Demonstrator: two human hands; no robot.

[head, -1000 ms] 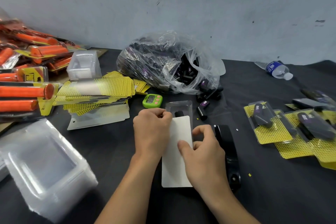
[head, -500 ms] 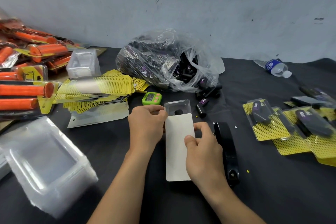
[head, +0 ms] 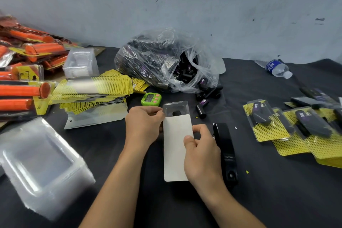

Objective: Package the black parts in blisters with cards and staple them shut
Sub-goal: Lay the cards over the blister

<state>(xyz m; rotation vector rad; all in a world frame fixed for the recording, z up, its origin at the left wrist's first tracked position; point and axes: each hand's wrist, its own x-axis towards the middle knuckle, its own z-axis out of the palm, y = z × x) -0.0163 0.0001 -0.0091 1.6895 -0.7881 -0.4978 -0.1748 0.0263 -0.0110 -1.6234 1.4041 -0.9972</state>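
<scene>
Flanking the white card (head: 174, 146), left hand (head: 143, 126) and right hand (head: 202, 153) pinch its edges.

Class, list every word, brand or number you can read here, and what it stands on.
Nothing reads with certainty.
On the loose black part, a purple label: letters blurred.
On the yellow card by the orange handles: bold black letters, blurred.
On the water bottle label: too small.
On the green timer display: unreadable.
</scene>
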